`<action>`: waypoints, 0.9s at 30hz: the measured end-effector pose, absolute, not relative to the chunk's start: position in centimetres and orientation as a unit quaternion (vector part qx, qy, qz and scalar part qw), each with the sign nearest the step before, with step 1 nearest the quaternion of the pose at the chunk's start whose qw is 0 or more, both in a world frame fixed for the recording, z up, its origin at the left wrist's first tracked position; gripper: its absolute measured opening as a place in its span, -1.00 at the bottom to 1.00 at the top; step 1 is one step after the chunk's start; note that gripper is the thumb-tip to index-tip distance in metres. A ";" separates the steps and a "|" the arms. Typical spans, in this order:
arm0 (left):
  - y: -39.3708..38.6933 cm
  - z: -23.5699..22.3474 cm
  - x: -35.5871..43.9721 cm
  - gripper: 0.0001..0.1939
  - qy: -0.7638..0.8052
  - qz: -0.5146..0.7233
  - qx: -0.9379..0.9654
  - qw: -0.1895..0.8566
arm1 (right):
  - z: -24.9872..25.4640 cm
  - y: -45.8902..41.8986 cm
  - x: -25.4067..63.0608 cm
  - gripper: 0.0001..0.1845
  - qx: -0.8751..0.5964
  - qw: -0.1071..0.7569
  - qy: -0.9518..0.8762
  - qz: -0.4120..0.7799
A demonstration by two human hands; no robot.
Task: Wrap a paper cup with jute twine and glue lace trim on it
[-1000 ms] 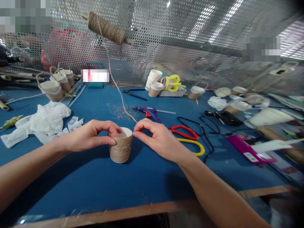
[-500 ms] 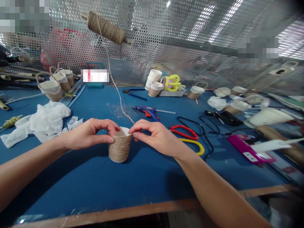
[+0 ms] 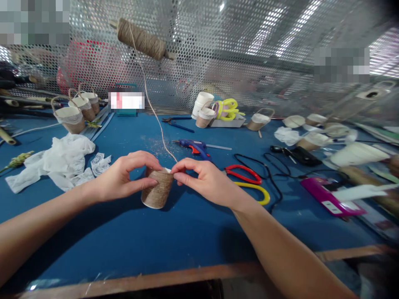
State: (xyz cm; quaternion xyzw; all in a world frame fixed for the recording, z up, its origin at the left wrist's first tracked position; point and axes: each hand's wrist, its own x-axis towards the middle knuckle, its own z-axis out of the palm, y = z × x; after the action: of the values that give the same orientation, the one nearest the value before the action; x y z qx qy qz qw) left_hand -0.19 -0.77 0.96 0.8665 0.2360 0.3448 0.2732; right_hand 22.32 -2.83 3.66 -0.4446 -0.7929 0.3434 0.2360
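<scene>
A paper cup (image 3: 157,192) wrapped in brown twine is tilted in front of me, its white bottom edge towards me. My left hand (image 3: 135,174) grips it near the rim, thumb on the near side and fingers at the top. At the cup's right rim, my right hand (image 3: 198,176) pinches the twine (image 3: 162,135) between thumb and fingertips. From there the strand runs up to a twine spool (image 3: 141,39) hung on a rod before the mesh. The inside of the cup is mostly hidden.
Behind my hands lies a blue glue gun (image 3: 195,146). Red-handled (image 3: 245,173) and yellow-handled tools and black cords are to the right, with a magenta power strip (image 3: 330,195). White lace (image 3: 62,160) and handled cups (image 3: 71,120) are left; pliers (image 3: 179,123) lie further back.
The cup has tipped, so its opening shows less and its base is turned more towards me. My left hand has shifted slightly right and its thumb lies further across the cup.
</scene>
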 end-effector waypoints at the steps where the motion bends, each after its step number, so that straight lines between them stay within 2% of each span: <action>1: -0.7 0.9 -0.2 -0.81 0.226 0.353 0.870 0.260 | 3.7 -2.9 22.3 -0.90 -0.448 0.235 -0.791 0.344; 7: -0.5 1.2 -0.4 -0.83 0.207 0.359 0.890 0.187 | 4.0 -3.0 22.2 -0.90 -0.448 0.237 -0.790 0.345; 10: -0.9 1.4 -0.3 -0.76 0.223 0.343 0.898 0.164 | 3.9 -3.1 22.1 -0.89 -0.449 0.236 -0.792 0.341; 14: -1.5 1.5 0.1 -0.64 0.258 0.334 0.890 0.170 | 3.7 -3.3 21.7 -0.88 -0.450 0.227 -0.791 0.346; 20: -1.8 1.5 0.4 -0.62 0.301 0.341 0.872 0.181 | 4.2 -3.8 21.4 -0.88 -0.453 0.217 -0.809 0.306; 23: -1.8 1.7 0.4 -0.67 0.296 0.374 0.847 0.234 | 4.6 -4.1 21.6 -0.86 -0.454 0.213 -0.824 0.264; 26: -1.5 1.6 0.2 -0.86 0.326 0.452 0.780 0.284 | 4.9 -4.3 22.1 -0.85 -0.459 0.205 -0.834 0.228; 27: -1.4 1.6 0.1 -0.87 0.349 0.477 0.753 0.290 | 5.1 -4.3 22.3 -0.84 -0.464 0.199 -0.835 0.220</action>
State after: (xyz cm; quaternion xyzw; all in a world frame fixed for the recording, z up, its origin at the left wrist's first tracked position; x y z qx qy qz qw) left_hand 0.06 -1.38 1.62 0.7528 0.3486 0.4770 0.2905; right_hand 22.30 -4.34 5.08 -0.4637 -0.8347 0.2203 0.1993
